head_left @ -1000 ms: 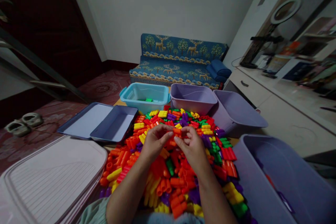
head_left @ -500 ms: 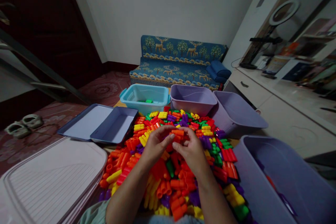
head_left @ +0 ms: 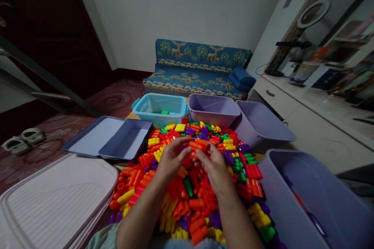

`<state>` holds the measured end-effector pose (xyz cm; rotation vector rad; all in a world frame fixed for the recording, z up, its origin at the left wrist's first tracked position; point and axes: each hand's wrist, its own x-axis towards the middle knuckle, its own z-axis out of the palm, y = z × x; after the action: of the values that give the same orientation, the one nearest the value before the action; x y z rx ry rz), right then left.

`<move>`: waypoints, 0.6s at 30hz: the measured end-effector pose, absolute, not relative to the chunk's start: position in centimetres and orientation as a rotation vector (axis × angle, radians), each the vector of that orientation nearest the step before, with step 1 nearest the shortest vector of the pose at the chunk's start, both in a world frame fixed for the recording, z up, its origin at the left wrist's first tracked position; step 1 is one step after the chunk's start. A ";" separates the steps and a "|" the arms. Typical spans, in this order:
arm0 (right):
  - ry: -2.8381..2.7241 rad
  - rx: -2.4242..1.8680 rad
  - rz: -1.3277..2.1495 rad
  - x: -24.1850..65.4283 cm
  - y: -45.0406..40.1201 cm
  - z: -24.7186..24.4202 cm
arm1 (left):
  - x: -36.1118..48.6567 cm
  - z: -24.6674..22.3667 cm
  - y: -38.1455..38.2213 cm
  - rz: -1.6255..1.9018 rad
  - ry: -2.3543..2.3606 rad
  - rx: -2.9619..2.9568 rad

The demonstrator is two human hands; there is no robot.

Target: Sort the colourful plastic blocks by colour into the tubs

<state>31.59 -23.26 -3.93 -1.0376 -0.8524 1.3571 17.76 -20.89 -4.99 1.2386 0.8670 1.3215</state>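
Between my two hands is an orange toy building block (head_left: 198, 146) made of joined tubes, held above a heap of similar pieces. My left hand (head_left: 174, 159) grips its left side, thumb and fingers closed around it. On the other side, my right hand (head_left: 214, 163) has its thumb on the near face, with the other fingers partly hidden behind. Below and all around spreads the pile of plastic blocks (head_left: 201, 204) in orange, red, yellow, green and purple. Whether the held block is one piece or several joined ones I cannot tell.
Behind the heap stand a turquoise bin (head_left: 159, 116) with a green piece inside and a purple bin (head_left: 214, 116). Another purple bin (head_left: 263, 124) and a larger one (head_left: 274, 186) line the right. Left are a blue-grey tray (head_left: 125, 140) and a pale pink lid (head_left: 55, 198).
The orange block has turned and risen slightly between my hands, so more of its tubes show. My right hand's fingers have shifted around it.
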 end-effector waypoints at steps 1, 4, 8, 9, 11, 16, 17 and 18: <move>-0.829 -1.016 1.402 31.6 -23.3 -3.9 | 17.8 -5.0 -20.8 1.339 0.890 1.232; -0.766 -0.971 1.479 31.6 -23.4 -3.8 | 17.9 -4.8 -20.8 1.405 0.967 1.199; -0.605 -0.939 1.450 31.9 -23.1 -3.3 | 18.0 -4.8 -20.9 1.407 0.987 1.162; -0.547 -0.922 1.405 32.1 -23.0 -3.1 | 18.0 -4.8 -20.9 1.400 0.985 1.156; -0.438 -0.872 1.262 32.8 -22.8 -2.6 | 17.9 -5.0 -20.9 1.397 0.992 1.158; -0.328 -0.673 0.810 36.9 -22.8 -1.0 | 17.6 -5.7 -20.5 1.379 1.050 1.210; -0.325 -0.640 0.742 38.1 -22.9 -0.7 | 17.6 -5.9 -20.5 1.371 1.060 1.222; -0.314 -0.617 0.684 39.3 -23.0 -0.5 | 17.5 -6.0 -20.5 1.363 1.070 1.237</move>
<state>39.30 -22.99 -0.54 -0.6166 -0.3140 0.6835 17.54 -20.46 -5.98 1.2372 1.0701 1.3632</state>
